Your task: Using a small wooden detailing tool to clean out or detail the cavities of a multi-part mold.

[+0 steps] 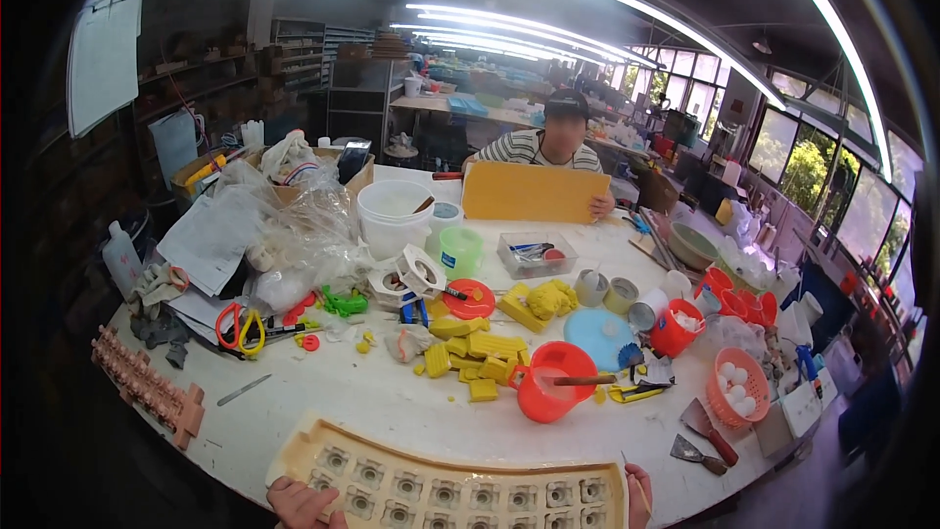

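Note:
A cream-coloured mould tray with rows of small square and round hollows lies at the near edge of the table, cut off by the lower border. My left hand grips its left end, fingers curled over the rim. At the right end, my right hand is closed around a thin pointed tool beside the tray's edge; its lower part is out of view. Beyond the tray lie yellow clay blocks and a red cup with a brush resting across it.
A pink toothed strip, a metal blade and scissors lie left. Scrapers and a basket of white balls stand right. Across the table a person holds a yellow board. Plastic bags heap up back left.

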A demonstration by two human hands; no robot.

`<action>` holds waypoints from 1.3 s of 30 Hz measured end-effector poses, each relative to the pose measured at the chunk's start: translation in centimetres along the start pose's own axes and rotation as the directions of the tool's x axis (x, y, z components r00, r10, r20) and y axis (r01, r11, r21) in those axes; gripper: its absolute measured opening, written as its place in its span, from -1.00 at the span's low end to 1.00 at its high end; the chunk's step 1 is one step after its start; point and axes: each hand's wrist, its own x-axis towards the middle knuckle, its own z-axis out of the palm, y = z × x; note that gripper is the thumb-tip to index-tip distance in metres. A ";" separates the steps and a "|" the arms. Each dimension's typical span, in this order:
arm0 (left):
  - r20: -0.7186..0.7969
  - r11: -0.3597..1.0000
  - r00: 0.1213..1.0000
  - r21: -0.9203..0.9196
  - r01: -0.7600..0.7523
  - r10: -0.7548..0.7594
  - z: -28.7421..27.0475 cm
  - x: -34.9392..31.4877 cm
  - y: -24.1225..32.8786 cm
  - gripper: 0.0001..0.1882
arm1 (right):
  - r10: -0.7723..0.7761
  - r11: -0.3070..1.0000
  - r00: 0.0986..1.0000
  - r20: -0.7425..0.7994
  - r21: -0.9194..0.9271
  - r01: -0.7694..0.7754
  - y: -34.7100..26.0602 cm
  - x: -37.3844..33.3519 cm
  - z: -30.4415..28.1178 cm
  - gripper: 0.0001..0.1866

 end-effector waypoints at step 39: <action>0.288 0.917 0.887 -0.066 0.393 -0.360 -2.8 4.4 5.2 -0.64 | -0.101 0.973 0.979 0.179 -0.188 0.135 -4.2 -6.3 3.7 -0.69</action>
